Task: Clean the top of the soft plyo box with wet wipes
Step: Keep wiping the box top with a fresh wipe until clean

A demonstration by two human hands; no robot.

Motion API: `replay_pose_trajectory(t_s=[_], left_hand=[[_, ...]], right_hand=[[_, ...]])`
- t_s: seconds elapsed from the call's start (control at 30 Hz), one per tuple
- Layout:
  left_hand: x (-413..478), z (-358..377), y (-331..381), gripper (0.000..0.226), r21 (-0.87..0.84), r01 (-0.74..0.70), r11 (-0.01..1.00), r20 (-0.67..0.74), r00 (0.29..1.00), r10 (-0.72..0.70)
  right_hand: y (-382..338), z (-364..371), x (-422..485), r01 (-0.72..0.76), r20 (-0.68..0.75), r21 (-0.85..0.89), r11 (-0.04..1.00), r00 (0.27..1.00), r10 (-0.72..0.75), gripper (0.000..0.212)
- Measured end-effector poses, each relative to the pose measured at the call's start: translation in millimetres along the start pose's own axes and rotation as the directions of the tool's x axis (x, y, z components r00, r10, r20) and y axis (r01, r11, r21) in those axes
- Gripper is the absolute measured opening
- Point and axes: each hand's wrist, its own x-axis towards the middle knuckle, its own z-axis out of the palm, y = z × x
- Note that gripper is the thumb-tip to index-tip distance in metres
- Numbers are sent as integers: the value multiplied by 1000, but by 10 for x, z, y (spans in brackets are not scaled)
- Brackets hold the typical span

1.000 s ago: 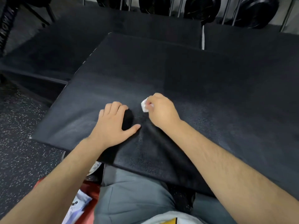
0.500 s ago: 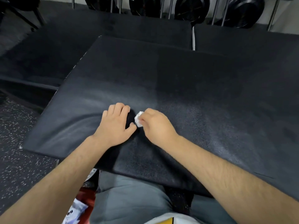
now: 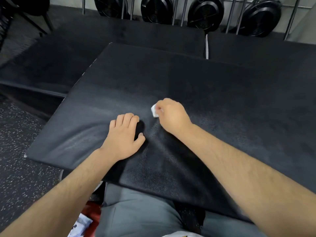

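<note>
White wet wipe (image 3: 154, 112), pinched in your right hand (image 3: 172, 115), has slid forward from beside your left hand (image 3: 124, 135), which presses palm-down, holding nothing, on the plyo box top (image 3: 222, 100). Scrubbing seems ongoing.

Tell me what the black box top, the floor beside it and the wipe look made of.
Box top: likely black vinyl or faux leather over foam; pebbled grain, dull sheen, creases around the pressing left hand. Floor: seemingly rubber, matte black with pale flecks. Wet wipe in the right hand: white, probably nonwoven cloth; too small to tell.
</note>
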Motion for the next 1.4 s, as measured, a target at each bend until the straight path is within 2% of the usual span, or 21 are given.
replay_pose_trajectory(t_s=[0.07, 0.2, 0.23, 0.37, 0.43, 0.5, 0.53, 0.6, 0.7, 0.73, 0.83, 0.9, 0.97, 1.03, 1.13, 1.2, 1.27, 1.33, 1.37, 1.4], left_hand=[[-19, -21, 6, 47, -18, 9, 1000, -11, 1000, -9], [31, -64, -52, 44, -68, -29, 997, -13, 1000, 28], [75, -77, -74, 43, -79, -30, 996, -22, 999, 29], [208, -65, -94, 52, -133, 65, 989, -67, 995, -75], [226, -26, -76, 57, -140, 82, 987, -56, 994, -91], [212, -3, -67, 54, -145, 81, 986, -62, 994, -90], [207, -1, -71, 55, -146, 86, 986, -64, 993, -96], [206, -2, -72, 61, -129, 101, 986, -46, 993, -108], [195, 7, -78, 71, -111, 116, 987, -7, 993, -118], [191, 10, -81, 71, -118, 120, 986, -3, 993, -121], [190, 24, -101, 68, -132, 118, 984, -11, 993, -121], [187, 31, -112, 69, -123, 104, 987, -17, 994, -107], [192, 34, -116, 70, -107, 94, 990, -24, 995, -97], [187, 41, -114, 71, -103, 96, 990, -18, 995, -99], [172, 48, -119, 72, -100, 108, 989, -14, 994, -110], [185, 41, -122, 72, -104, 104, 989, -8, 994, -105], [189, 35, -120, 73, -98, 97, 990, 0, 995, -98], [195, 27, -101, 72, -94, 95, 991, -4, 995, -95], [204, 19, -91, 71, -102, 87, 991, -13, 996, -89], [236, -1, -88, 70, -124, 76, 989, -23, 997, -79]], right_hand=[[-85, 54, 42, -18, -30, -46, 999, 999, 17, 27], [-330, 265, -234, 244, 69, 20, 969, 967, -245, 18], [-271, 223, -130, 236, 77, 31, 971, 968, -238, 19], [-220, 115, 397, -18, -3, 61, 998, 1000, 18, 25], [-394, 194, 337, 63, 3, 1, 998, 998, -63, 24], [-468, 292, 151, 187, 32, 27, 982, 982, -188, 19], [-428, 278, 151, 203, 33, 45, 978, 978, -205, 18], [-311, 243, 362, 138, -2, 39, 990, 990, -138, 18], [-322, 236, 546, -31, -74, 140, 990, 996, 41, 22], [-379, 264, 504, -24, -78, 129, 991, 996, 35, 22], [-480, 289, 245, 129, -38, 84, 988, 991, -126, 24], [-328, 143, 292, 139, 7, 7, 990, 990, -139, 23], [-130, 50, 479, 20, -39, -65, 998, 999, -22, 26], [-131, 55, 500, -92, -87, -14, 996, 992, 91, 28], [-444, 204, 281, 78, 25, -71, 994, 997, -76, 27], [-379, 162, 212, 135, 35, -52, 989, 990, -133, 33], [-102, 23, 311, 37, 2, -105, 994, 999, -37, 36], [103, -88, 370, -164, -97, -74, 984, 983, 157, 31], [117, -71, 333, -201, -121, -54, 978, 974, 194, 29], [49, -43, 264, -170, -119, -51, 984, 979, 163, 29]])
